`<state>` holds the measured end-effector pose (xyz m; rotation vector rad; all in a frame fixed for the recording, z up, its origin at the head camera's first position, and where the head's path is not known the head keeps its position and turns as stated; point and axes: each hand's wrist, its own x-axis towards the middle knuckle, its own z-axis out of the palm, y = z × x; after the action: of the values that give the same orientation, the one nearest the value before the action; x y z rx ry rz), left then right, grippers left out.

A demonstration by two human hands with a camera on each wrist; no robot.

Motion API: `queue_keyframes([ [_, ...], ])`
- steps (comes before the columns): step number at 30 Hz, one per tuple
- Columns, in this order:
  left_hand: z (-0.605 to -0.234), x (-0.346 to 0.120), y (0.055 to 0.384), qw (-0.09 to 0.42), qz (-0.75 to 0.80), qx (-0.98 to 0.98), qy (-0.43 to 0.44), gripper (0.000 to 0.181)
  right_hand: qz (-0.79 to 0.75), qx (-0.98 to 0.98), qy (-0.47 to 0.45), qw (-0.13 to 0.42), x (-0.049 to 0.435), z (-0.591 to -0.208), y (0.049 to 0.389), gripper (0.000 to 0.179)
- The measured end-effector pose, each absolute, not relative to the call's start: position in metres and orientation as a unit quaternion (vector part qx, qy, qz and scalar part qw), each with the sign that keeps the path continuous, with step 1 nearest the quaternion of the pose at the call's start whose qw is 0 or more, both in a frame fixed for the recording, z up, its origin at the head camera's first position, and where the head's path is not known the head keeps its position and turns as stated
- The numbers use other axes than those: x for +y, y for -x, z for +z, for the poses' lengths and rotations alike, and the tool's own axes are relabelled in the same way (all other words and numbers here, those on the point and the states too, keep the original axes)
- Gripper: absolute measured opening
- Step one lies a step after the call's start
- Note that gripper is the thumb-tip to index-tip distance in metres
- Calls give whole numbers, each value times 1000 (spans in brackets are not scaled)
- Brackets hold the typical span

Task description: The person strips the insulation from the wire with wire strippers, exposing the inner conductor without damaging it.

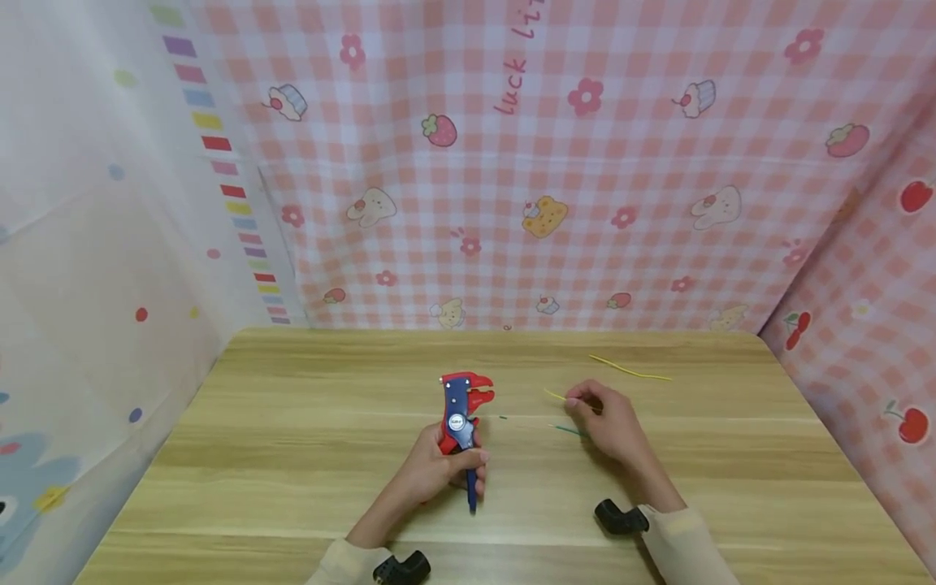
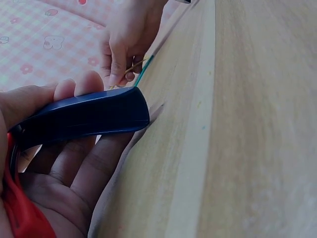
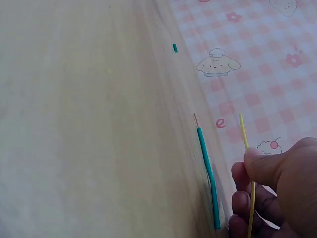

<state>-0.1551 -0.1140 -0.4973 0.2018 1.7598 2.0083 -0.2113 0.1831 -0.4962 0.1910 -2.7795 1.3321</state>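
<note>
In the head view my left hand (image 1: pixel 431 471) grips a red and blue wire stripper (image 1: pixel 457 402) by its handles, with its red nose up and its jaws apart. The left wrist view shows the fingers round the dark blue handle (image 2: pixel 84 115). Over to the right, my right hand (image 1: pixel 616 422) pinches a thin yellow wire (image 3: pixel 243 126) between thumb and fingers, one end sticking out past them. Beside that hand a green wire (image 3: pixel 207 166) lies on the table, bare copper showing at its far end. A short green piece of insulation (image 3: pixel 175 48) lies farther off.
Another yellow wire (image 1: pixel 630 372) lies on the wooden table (image 1: pixel 292 455) behind my right hand. Patterned cloth (image 1: pixel 541 162) hangs along the table's back edge and at both sides. Each wrist carries a black camera mount (image 1: pixel 620 517).
</note>
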Motion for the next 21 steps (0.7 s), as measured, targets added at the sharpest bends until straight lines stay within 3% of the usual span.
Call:
queue_keyframes([
  [13,-497,-113,154,224,725,647,-77,36,434,-891,-109,71,182,-486,210,12],
  [21,-498,-115,154,233,727,639,-87,39,446,-888,-105,52,175,-469,203,12],
])
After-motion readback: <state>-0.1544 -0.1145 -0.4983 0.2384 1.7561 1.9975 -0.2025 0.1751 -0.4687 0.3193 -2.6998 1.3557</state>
